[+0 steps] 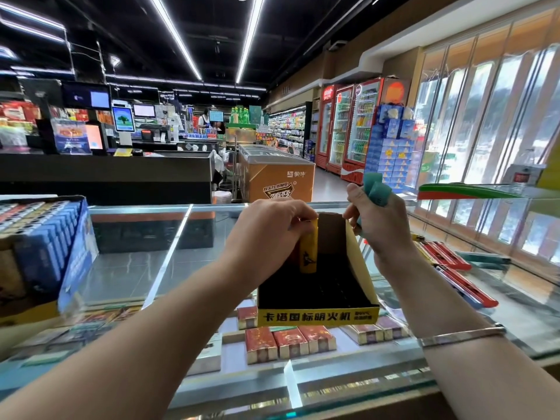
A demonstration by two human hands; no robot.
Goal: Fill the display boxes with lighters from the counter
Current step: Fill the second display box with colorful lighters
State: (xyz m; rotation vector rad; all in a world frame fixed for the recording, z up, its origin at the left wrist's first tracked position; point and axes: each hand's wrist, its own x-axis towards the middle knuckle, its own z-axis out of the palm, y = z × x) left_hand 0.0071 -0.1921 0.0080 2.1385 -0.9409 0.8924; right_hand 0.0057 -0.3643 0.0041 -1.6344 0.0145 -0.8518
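Note:
A yellow-fronted display box with a black slotted inside stands on the glass counter. My left hand pinches the top of a yellow lighter, which stands upright in the box's back row. My right hand, just right of the box's back corner, grips teal lighters that stick up out of the fist. Several loose red, blue and teal lighters lie on the glass to the right.
A full blue display box of lighters sits at the left on the counter. Cigarette packs lie under the glass. A red and green object rests on a raised glass shelf at the right.

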